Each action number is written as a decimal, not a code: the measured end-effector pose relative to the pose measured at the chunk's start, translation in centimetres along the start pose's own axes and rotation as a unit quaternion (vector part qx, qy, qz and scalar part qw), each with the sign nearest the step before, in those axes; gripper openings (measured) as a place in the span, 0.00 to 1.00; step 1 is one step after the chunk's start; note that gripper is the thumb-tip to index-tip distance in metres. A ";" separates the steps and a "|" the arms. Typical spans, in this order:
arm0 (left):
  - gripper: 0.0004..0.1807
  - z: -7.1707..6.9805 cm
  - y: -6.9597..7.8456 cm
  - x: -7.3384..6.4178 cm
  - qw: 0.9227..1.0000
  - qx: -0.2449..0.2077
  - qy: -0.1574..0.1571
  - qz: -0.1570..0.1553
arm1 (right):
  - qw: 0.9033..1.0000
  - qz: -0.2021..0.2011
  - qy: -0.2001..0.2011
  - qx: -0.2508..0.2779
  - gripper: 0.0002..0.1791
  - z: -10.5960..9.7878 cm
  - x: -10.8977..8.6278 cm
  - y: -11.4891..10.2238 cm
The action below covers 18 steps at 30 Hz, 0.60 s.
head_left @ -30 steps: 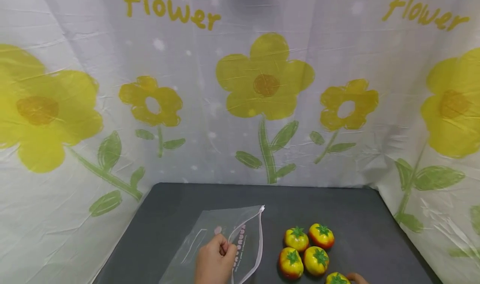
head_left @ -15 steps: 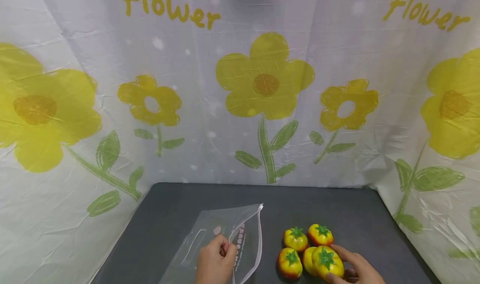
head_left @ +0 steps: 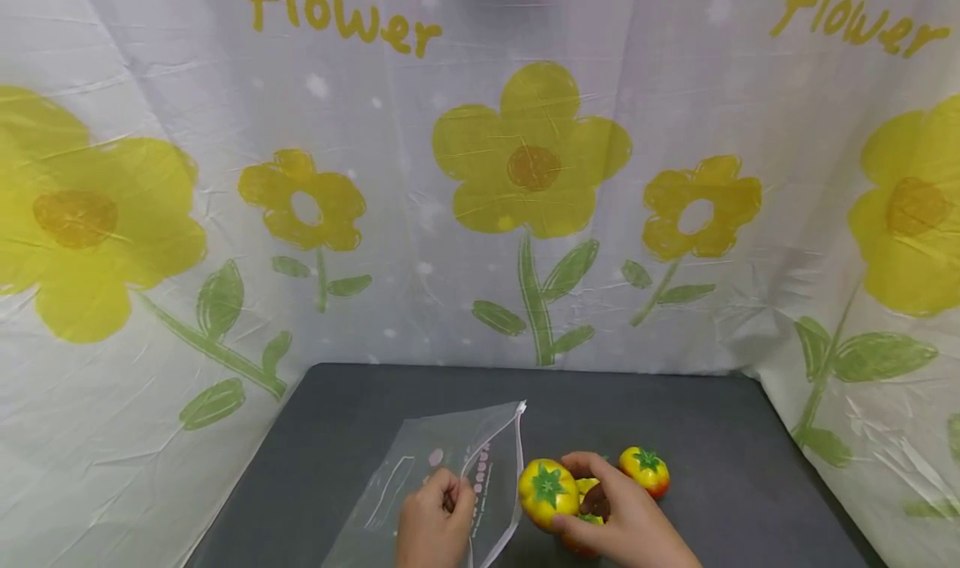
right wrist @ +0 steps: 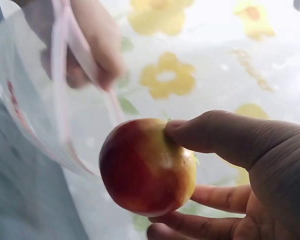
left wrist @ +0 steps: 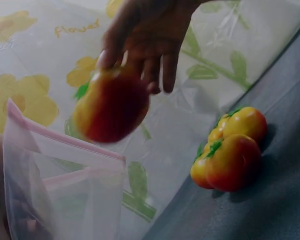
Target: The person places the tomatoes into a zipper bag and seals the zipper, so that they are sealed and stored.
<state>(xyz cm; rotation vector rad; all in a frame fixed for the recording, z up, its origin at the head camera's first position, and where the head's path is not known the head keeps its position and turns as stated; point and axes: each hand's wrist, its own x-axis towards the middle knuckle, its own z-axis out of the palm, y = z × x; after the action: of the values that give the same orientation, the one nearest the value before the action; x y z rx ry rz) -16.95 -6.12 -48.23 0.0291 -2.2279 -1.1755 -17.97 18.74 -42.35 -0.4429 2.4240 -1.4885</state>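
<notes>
At the bottom middle of the head view, my left hand (head_left: 435, 518) pinches the edge of a clear zip bag (head_left: 405, 460) with a pale pink zip strip. The bag's mouth stands apart on the right side, as the left wrist view also shows at the zip strip (left wrist: 65, 137). My right hand (head_left: 630, 514) holds a yellow-and-red tomato (head_left: 542, 501) with a green star-shaped top, thumb and fingers around it. That tomato (right wrist: 145, 167) is raised beside the bag's mouth, outside it.
Several more tomatoes (left wrist: 235, 162) sit grouped on the dark grey table (head_left: 720, 435), partly hidden by my right hand in the head view. One tomato (head_left: 645, 470) shows beyond that hand. A white curtain (head_left: 405, 301) with yellow flowers surrounds the table.
My right hand has come in from the lower right, lifted a tomato, and carried it left over the others to the bag's mouth. The left hand keeps its hold almost unmoved.
</notes>
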 end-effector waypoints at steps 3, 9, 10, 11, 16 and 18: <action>0.22 -0.1 0.3 0.0 1.000 0.000 -0.008 -0.011 | 1.000 0.000 -0.009 -0.011 0.34 1.5 1.1 -0.5; 0.22 -0.2 0.7 -0.1 1.000 -0.005 -0.013 -0.020 | 0.998 -0.030 0.000 -0.059 0.35 3.7 2.0 -0.9; 0.21 -0.2 0.7 -0.1 1.000 -0.006 -0.012 -0.017 | 0.996 -0.034 0.007 -0.077 0.35 3.9 2.1 -0.9; 0.22 -0.2 0.7 -0.2 1.000 -0.010 -0.009 -0.011 | 0.995 -0.039 0.015 -0.095 0.36 4.2 2.2 -0.9; 0.23 -0.2 0.7 -0.2 0.999 -0.033 0.017 0.031 | 0.984 -0.053 0.033 -0.168 0.37 4.8 2.6 -0.8; 0.23 -0.2 0.8 -0.2 0.998 -0.037 0.025 0.037 | 0.981 -0.051 0.036 -0.186 0.37 5.0 2.7 -0.9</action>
<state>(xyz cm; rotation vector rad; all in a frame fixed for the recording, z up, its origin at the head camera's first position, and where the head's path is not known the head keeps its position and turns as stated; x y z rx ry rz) -16.51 -5.73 -47.70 -0.0532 -2.1230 -1.2033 -18.46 13.24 -43.95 -0.6051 2.7837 -1.0992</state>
